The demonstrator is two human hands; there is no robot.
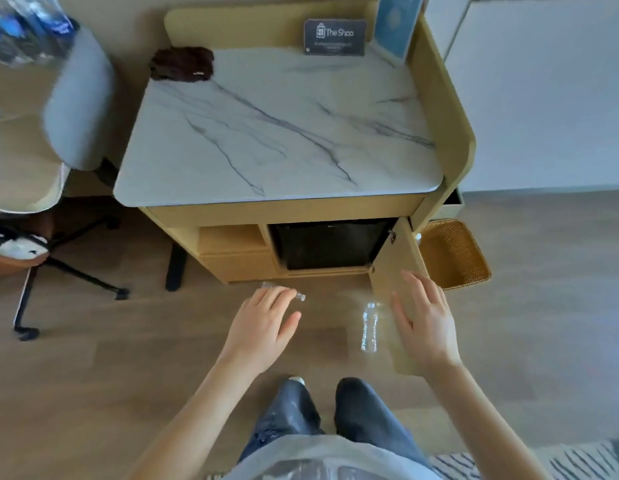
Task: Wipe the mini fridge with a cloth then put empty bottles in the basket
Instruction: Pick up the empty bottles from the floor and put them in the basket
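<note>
The black mini fridge (330, 242) sits inside a wooden cabinet whose door (400, 271) hangs open to the right. A dark brown cloth (181, 63) lies crumpled at the back left of the marble top (277, 133). On the floor lie two clear empty bottles. My left hand (263, 327) rests its fingers on the smaller bottle (297, 295). My right hand (422, 317) is spread open just right of the other bottle (369, 327), not touching it. A woven basket (453, 254) stands on the floor right of the cabinet.
A grey office chair (76, 105) with black wheeled legs stands to the left. A dark sign (335, 37) and a blue framed card (396, 24) stand at the back of the top. My legs (329, 410) are below, and a striped rug (543, 462) lies bottom right.
</note>
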